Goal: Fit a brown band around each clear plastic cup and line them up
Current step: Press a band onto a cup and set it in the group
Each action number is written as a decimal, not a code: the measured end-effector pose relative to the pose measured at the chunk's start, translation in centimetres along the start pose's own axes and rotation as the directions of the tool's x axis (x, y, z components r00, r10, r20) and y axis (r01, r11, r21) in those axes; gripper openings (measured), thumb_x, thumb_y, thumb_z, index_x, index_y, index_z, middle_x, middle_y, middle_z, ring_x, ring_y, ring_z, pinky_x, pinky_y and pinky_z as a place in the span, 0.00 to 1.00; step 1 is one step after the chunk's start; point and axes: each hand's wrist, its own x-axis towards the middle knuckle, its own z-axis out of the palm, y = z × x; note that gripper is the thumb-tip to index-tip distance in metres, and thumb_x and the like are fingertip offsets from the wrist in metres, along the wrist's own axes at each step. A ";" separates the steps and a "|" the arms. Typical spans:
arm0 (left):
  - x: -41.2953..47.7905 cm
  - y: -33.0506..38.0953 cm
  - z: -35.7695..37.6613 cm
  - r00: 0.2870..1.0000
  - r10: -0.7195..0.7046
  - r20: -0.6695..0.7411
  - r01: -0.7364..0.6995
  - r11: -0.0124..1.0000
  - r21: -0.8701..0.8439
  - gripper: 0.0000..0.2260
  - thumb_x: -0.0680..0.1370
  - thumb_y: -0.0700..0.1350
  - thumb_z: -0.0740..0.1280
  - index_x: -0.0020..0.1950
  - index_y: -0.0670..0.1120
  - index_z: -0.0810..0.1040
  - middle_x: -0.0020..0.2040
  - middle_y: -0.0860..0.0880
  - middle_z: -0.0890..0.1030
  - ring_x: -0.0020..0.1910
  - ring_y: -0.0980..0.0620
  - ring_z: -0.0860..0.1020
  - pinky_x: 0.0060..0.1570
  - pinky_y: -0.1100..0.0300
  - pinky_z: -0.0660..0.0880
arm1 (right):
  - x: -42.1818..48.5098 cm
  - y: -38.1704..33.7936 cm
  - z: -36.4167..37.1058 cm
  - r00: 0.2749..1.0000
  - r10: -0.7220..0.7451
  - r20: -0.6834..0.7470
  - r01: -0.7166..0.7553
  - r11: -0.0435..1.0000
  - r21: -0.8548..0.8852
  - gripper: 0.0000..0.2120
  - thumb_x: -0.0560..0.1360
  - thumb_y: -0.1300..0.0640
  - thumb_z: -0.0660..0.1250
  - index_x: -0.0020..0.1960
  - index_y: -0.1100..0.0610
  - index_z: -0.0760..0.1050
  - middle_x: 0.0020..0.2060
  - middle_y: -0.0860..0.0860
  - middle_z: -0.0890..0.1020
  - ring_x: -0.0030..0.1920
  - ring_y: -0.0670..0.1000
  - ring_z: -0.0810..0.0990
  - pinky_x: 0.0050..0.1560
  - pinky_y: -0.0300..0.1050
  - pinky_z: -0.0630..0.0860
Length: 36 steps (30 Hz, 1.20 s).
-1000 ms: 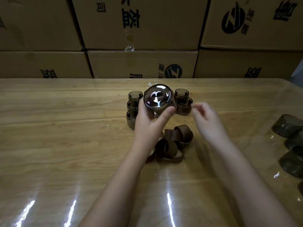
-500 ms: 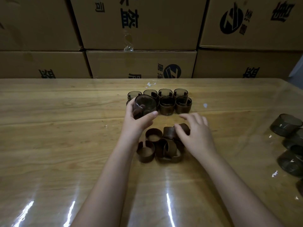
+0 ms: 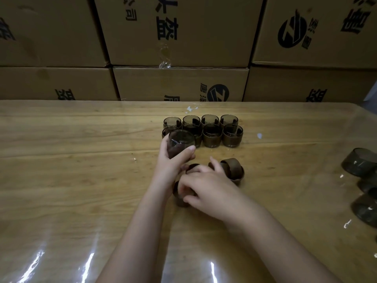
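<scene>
Just banded cups point(image 3: 212, 137) on glossy table point(image 3: 71, 180), cardboard boxes point(image 3: 179, 37) behind

On the table point(image 3: 81, 160) I see banded cups point(image 3: 212, 135) in two rows before the stacked boxes point(image 3: 179, 37), with loose bands point(image 3: 232, 168) just before them. The held cup point(image 3: 180, 142) is at the rows' front left, and the bare cups point(image 3: 359, 162) lie well apart at the right edge.
</scene>
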 end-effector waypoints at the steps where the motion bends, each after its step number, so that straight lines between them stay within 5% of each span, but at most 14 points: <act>1: 0.0 0.0 0.0 1.000 -0.002 0.002 0.002 1.000 0.002 0.24 0.63 0.52 0.77 0.57 0.60 0.75 0.46 0.55 0.84 0.47 0.50 0.84 0.37 0.63 0.77 | -0.1 0.2 -0.1 1.000 0.009 0.011 -0.009 1.000 -0.014 0.05 0.74 0.53 0.66 0.49 0.46 0.72 0.48 0.42 0.80 0.65 0.48 0.67 0.72 0.60 0.35; 7: 0.0 0.3 0.2 0.999 -0.037 -0.016 0.036 0.998 -0.047 0.18 0.68 0.56 0.69 0.57 0.56 0.74 0.54 0.49 0.81 0.45 0.49 0.84 0.35 0.62 0.76 | -0.3 -0.2 0.9 0.996 0.022 0.085 -0.008 0.987 -0.161 0.11 0.77 0.58 0.63 0.57 0.49 0.78 0.54 0.47 0.82 0.69 0.51 0.65 0.69 0.59 0.28; 10: 0.1 1.2 -0.1 0.997 -0.063 -0.041 0.058 0.992 -0.109 0.24 0.72 0.66 0.59 0.58 0.52 0.76 0.53 0.48 0.84 0.48 0.45 0.83 0.44 0.56 0.76 | -0.2 0.0 -0.7 0.994 0.045 0.102 -0.041 0.998 -0.044 0.11 0.77 0.54 0.65 0.58 0.47 0.78 0.57 0.44 0.80 0.68 0.48 0.66 0.73 0.60 0.33; 14: 0.1 2.0 0.1 0.997 -0.020 -0.073 0.012 0.993 -0.114 0.24 0.81 0.62 0.47 0.51 0.52 0.79 0.43 0.54 0.85 0.47 0.43 0.80 0.51 0.49 0.72 | -1.2 1.0 -4.6 0.997 0.060 0.050 -0.067 0.987 0.145 0.06 0.77 0.53 0.67 0.53 0.46 0.78 0.50 0.37 0.78 0.59 0.43 0.72 0.75 0.58 0.48; 16: -0.1 1.9 0.6 0.999 -0.025 -0.042 0.022 0.997 -0.080 0.25 0.81 0.64 0.47 0.53 0.52 0.79 0.45 0.51 0.84 0.47 0.46 0.80 0.53 0.48 0.74 | -1.8 1.4 -6.0 0.982 0.012 -0.189 0.021 0.985 0.172 0.05 0.76 0.55 0.68 0.51 0.48 0.79 0.44 0.35 0.77 0.50 0.41 0.75 0.69 0.58 0.61; 18: -0.4 1.7 1.4 0.999 -0.047 0.000 0.047 0.999 -0.019 0.27 0.76 0.68 0.48 0.55 0.54 0.78 0.49 0.49 0.83 0.48 0.48 0.80 0.51 0.48 0.73 | -2.0 1.6 -6.3 0.891 -0.044 -0.453 0.047 0.999 -0.004 0.05 0.75 0.58 0.68 0.50 0.53 0.80 0.44 0.42 0.80 0.48 0.48 0.79 0.66 0.59 0.67; 20: -0.6 1.4 2.1 0.997 -0.058 0.042 0.056 0.997 0.043 0.28 0.72 0.70 0.48 0.53 0.56 0.79 0.50 0.49 0.83 0.47 0.49 0.80 0.42 0.55 0.75 | -1.7 1.6 -5.7 0.828 -0.091 -0.553 -0.015 0.983 -0.183 0.06 0.73 0.61 0.69 0.49 0.55 0.82 0.44 0.48 0.83 0.48 0.54 0.82 0.64 0.62 0.68; 24: -1.0 0.7 2.7 0.991 -0.065 0.120 0.056 0.996 0.074 0.29 0.71 0.72 0.49 0.52 0.56 0.80 0.44 0.52 0.83 0.39 0.57 0.80 0.28 0.63 0.72 | -1.4 2.1 -4.6 0.822 -0.138 -0.553 -0.026 0.960 -0.279 0.09 0.72 0.65 0.70 0.49 0.55 0.83 0.43 0.51 0.82 0.47 0.57 0.82 0.62 0.65 0.70; 32: -1.2 0.4 2.8 0.990 -0.101 0.102 0.092 0.992 0.089 0.41 0.63 0.74 0.58 0.67 0.48 0.73 0.61 0.41 0.78 0.48 0.48 0.80 0.32 0.58 0.76 | -1.9 3.0 -4.8 0.879 -0.201 -0.432 0.070 0.951 -0.300 0.10 0.76 0.58 0.63 0.52 0.53 0.82 0.45 0.51 0.79 0.54 0.57 0.78 0.68 0.66 0.62; 36: -1.3 0.0 3.4 0.991 -0.081 0.110 0.075 0.995 0.059 0.41 0.64 0.72 0.58 0.66 0.44 0.73 0.58 0.38 0.77 0.47 0.48 0.79 0.30 0.60 0.74 | -1.8 2.6 -4.7 0.807 -0.121 -0.579 0.149 0.989 0.001 0.12 0.77 0.52 0.61 0.51 0.53 0.81 0.49 0.48 0.79 0.57 0.50 0.77 0.68 0.59 0.63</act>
